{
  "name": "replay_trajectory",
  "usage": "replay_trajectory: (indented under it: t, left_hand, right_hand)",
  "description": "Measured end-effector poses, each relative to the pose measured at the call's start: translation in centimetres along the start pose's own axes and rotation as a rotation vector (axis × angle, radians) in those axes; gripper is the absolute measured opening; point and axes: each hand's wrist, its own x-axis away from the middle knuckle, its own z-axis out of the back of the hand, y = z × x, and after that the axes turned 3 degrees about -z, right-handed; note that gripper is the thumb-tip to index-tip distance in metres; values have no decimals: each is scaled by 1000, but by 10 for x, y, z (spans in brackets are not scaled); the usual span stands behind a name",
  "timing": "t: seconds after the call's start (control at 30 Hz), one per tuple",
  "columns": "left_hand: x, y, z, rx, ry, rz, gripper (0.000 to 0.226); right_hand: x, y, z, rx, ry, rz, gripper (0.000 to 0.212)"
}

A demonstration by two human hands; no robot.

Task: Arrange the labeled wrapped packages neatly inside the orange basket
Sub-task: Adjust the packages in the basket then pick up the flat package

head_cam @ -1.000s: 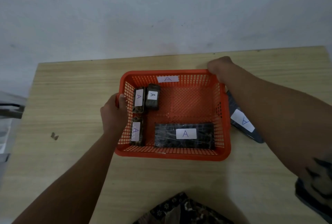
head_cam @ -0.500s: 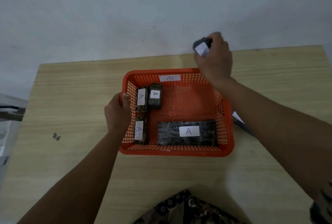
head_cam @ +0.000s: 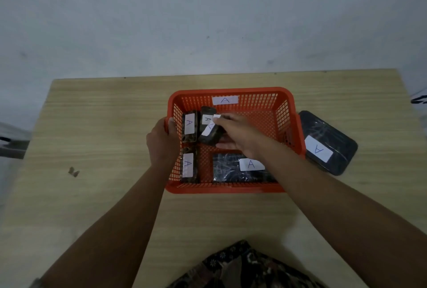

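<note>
The orange basket [head_cam: 286, 97] stands mid-table with an "A" label on its far wall. My left hand [head_cam: 161, 143] grips its left rim. My right hand [head_cam: 238, 135] reaches inside and holds a small dark wrapped package [head_cam: 209, 134] with a white label, tilted against another small package [head_cam: 207, 112] at the back left. Two more small labeled packages [head_cam: 190, 126] [head_cam: 189, 165] lie along the left wall. A large flat labeled package [head_cam: 231, 170] rests at the front, partly under my right forearm. Another large labeled package [head_cam: 323, 142] lies on the table right of the basket.
The wooden table [head_cam: 104, 137] ends at a pale wall behind the basket. A small brown scrap [head_cam: 74, 171] lies on the table's left part. Patterned cloth [head_cam: 240, 267] shows at the bottom edge.
My right hand brought the small package from above the basket's far right corner down into the basket's left part. My left hand stayed on the rim.
</note>
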Motion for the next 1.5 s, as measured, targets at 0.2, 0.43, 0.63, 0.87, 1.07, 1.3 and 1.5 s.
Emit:
replay_trajectory:
  t: [0.2, 0.43, 0.63, 0.87, 1.07, 1.3, 1.5]
  left_hand:
    - [0, 0, 1, 14, 1, -3, 35]
    - [2, 2, 3, 34, -19, -2, 35]
    - [3, 3, 4, 26, -20, 0, 35]
    - [4, 6, 8, 40, -47, -30, 30]
    - [5, 7, 13, 59, -177, -109, 44]
    - [18, 6, 36, -7, -517, -876, 83]
    - [17, 10, 34, -28, -671, -810, 84]
  right_hand:
    - [3, 2, 18, 92, 216, -14, 29]
    - [7, 11, 12, 94, 347, -15, 28]
    - [16, 25, -22, 95, 180, -21, 20]
    - [18, 39, -40, 343, 262, 109, 22]
    - [20, 34, -37, 228, 70, 19, 60]
    - [17, 27, -26, 224, 45, 65, 48]
    - [22, 30, -13, 311, 27, 59, 37]
